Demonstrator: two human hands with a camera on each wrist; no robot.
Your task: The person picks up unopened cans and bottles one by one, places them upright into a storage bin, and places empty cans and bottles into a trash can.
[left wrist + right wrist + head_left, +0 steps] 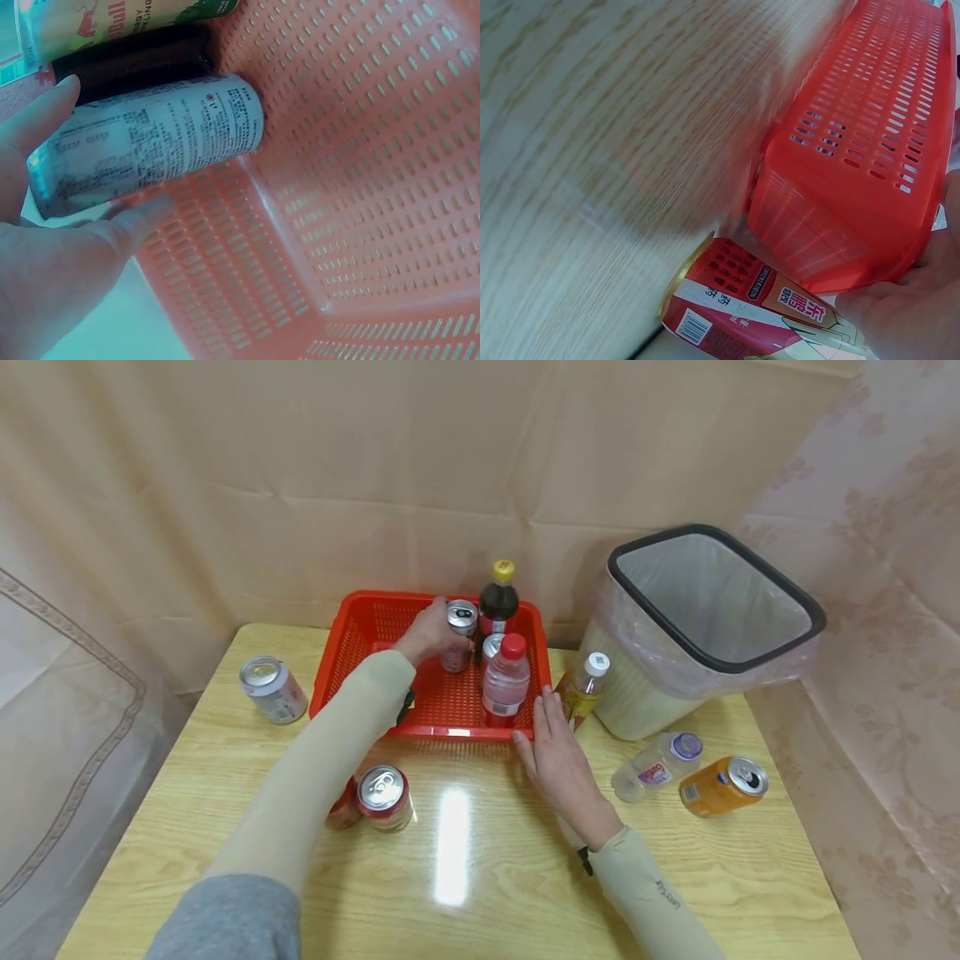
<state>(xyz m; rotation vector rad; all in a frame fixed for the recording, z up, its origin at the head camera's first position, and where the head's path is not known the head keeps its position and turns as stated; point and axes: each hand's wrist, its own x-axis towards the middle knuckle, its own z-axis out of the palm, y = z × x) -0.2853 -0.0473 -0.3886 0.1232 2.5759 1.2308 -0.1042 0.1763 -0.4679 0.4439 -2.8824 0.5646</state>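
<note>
The left hand (431, 631) reaches into a red plastic basket (442, 732) and grips a silver-grey can (460, 639) with small printed text. In the left wrist view, thumb and fingers lie on opposite sides of that can (165, 142), near its top. Right of it in the basket stand a dark bottle with a yellow cap (503, 572), another can partly hidden, and a clear bottle with a red cap (507, 677). The right hand (562, 768) rests at the basket's right front corner, fingers extended along the side. Close below it in the right wrist view is a red-and-gold container (757, 307).
A lined waste bin (637, 685) stands at the back right. Near it are a white-capped bottle (591, 675), a purple-capped clear bottle (656, 767) and an orange can (723, 787). A pale can (273, 691) stands left of the basket; red cans (385, 799) stand in front.
</note>
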